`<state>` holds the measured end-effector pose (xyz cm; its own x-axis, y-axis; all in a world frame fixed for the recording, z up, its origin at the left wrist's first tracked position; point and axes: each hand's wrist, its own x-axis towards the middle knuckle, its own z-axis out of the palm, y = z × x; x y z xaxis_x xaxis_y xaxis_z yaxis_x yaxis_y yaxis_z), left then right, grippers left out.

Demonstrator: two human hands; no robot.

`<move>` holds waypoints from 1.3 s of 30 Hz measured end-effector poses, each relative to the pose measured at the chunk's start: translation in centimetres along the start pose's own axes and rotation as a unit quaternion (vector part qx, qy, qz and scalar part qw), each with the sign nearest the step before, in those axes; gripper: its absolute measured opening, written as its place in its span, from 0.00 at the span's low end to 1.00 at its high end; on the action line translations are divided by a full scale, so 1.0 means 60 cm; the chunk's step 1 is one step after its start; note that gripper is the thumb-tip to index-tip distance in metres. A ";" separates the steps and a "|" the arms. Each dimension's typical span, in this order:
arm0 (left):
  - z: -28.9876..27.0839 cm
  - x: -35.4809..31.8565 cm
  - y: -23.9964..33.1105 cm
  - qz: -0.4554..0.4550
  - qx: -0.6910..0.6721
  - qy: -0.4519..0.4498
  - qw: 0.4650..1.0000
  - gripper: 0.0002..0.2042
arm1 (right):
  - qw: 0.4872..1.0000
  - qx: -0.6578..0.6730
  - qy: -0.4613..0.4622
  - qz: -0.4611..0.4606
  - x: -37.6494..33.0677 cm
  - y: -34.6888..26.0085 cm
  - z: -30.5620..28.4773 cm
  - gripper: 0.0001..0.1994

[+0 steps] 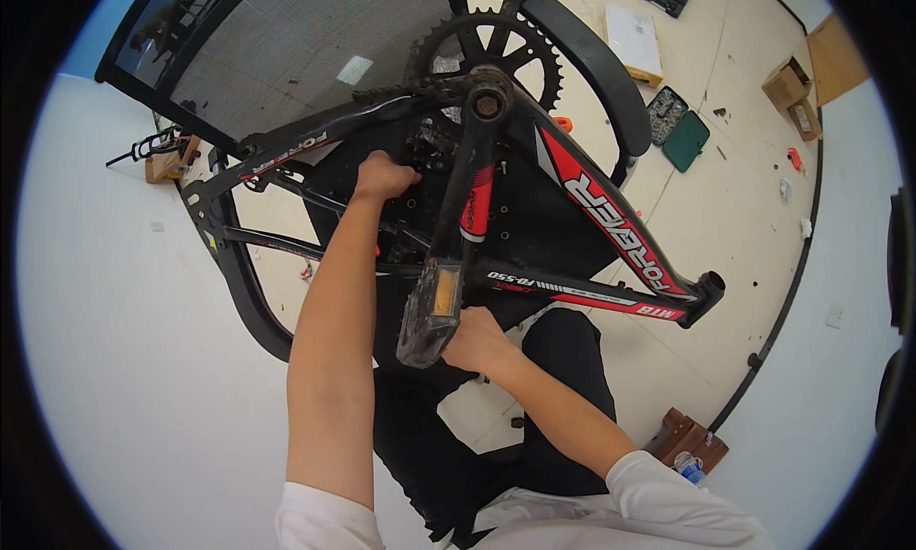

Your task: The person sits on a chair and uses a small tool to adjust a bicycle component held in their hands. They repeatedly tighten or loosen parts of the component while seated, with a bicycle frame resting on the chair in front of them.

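A black bicycle frame [611,221] with red and white decals lies across an office chair. Its crank arm [456,183] points toward me and ends in a worn black pedal [420,329] with a yellow reflector. The toothed chainring [539,49] is at the far side. My left hand [385,177] is closed, thumb out, beside a dark mechanism [429,149] below the chainring; what its fingers hold is hidden. My right hand [477,341] is curled just behind the pedal, near the end of the seat tube [477,202]. The pedal covers its fingertips.
The chair's mesh back [286,49] and curved armrest [596,68] surround the frame. Small round parts lie on the black seat [549,235]. Across the floor are an opened green case [685,140], a white box [633,40], cardboard boxes [790,87] and a brown box [682,435].
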<state>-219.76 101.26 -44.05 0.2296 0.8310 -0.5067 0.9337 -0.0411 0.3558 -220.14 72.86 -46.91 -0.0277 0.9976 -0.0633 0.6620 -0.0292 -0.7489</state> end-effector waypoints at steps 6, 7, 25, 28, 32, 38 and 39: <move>-0.043 -0.057 0.009 0.045 0.174 0.133 0.975 0.22 | 1.000 0.000 0.004 0.005 0.003 -0.004 0.002 0.06; -0.052 -0.067 0.012 0.057 0.192 0.119 0.973 0.22 | 1.000 -0.005 0.008 0.003 0.003 -0.005 0.007 0.07; -0.189 -0.522 -0.052 0.321 -0.197 0.250 0.892 0.09 | 0.984 0.160 -0.073 0.010 -0.080 -0.036 -0.002 0.12; -0.177 -0.638 -0.106 0.305 -0.464 0.122 0.823 0.08 | 0.941 0.295 -0.129 0.102 -0.149 -0.074 -0.018 0.10; -0.113 -0.753 -0.180 0.247 -0.682 0.003 0.688 0.10 | 0.826 0.525 -0.092 0.185 -0.235 -0.073 0.015 0.12; 0.021 -0.888 -0.232 0.250 -0.743 -0.095 0.613 0.09 | 0.780 0.604 0.032 0.162 -0.362 -0.131 0.003 0.09; 0.048 -0.904 -0.236 0.262 -0.745 -0.136 0.599 0.09 | 0.775 0.614 0.031 0.146 -0.385 -0.149 -0.003 0.08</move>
<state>-244.66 55.15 -23.85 0.6092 0.7910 -0.0563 -0.5200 0.4521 0.7247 -225.28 50.10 -38.61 0.0505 0.9371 -0.3453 -0.5794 -0.2541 -0.7744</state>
